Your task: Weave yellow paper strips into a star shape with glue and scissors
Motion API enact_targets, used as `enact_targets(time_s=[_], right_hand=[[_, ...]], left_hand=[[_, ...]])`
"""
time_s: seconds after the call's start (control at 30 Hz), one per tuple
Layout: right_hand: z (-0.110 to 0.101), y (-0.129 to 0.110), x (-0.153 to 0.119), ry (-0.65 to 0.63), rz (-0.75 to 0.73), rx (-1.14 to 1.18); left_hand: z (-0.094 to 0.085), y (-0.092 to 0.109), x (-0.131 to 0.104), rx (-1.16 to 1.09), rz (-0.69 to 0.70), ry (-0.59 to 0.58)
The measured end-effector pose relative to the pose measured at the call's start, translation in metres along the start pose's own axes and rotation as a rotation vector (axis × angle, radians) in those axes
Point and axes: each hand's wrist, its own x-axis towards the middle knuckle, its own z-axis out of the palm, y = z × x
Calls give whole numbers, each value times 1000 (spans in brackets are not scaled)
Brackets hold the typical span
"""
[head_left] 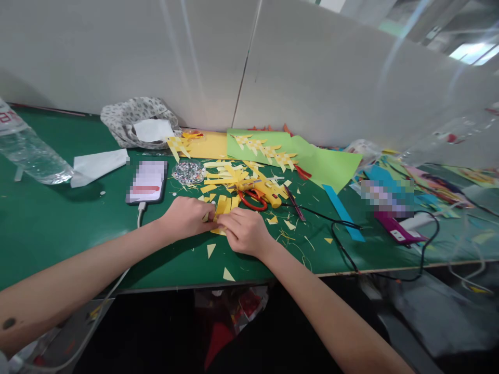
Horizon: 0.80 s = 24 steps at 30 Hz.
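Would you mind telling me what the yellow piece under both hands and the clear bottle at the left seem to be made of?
The yellow piece looks like matte craft paper: flat, thin, cut into strips. The bottle looks like thin clear plastic, ribbed and glossy.

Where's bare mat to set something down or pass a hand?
Free: green mat left of the phone, below the water bottle; also front edge between right hand and black cable. Crowded: yellow paper strips, scissors, left hand.

A flat green tabletop (pixel 58 218) is seen, scattered with cut yellow paper strips (pixel 224 176); orange-handled scissors (pixel 251 200), a light-green paper sheet (pixel 323 163), a sky-blue paper strip (pixel 343 213) and a speckled grey cloth pouch (pixel 128 117) are picked out.
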Motion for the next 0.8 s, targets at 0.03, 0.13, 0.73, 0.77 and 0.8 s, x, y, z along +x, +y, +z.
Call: enact_targets(time_s=[0.03, 0.13, 0.73, 0.77, 0.8], right_hand=[[0, 0, 0, -7, 26, -8], [0, 0, 0, -19, 76, -31], [2, -1, 0, -57, 164, -43], [2, -1, 0, -56, 172, -30], [2, -1, 0, -57, 184, -15]], left_hand=[[0, 0, 0, -2, 1, 2], [0, 0, 0, -6, -3, 7], [-3, 3, 0, 31, 8, 22], [-3, 3, 0, 34, 5, 30], [-3, 3, 0, 36, 1, 34]])
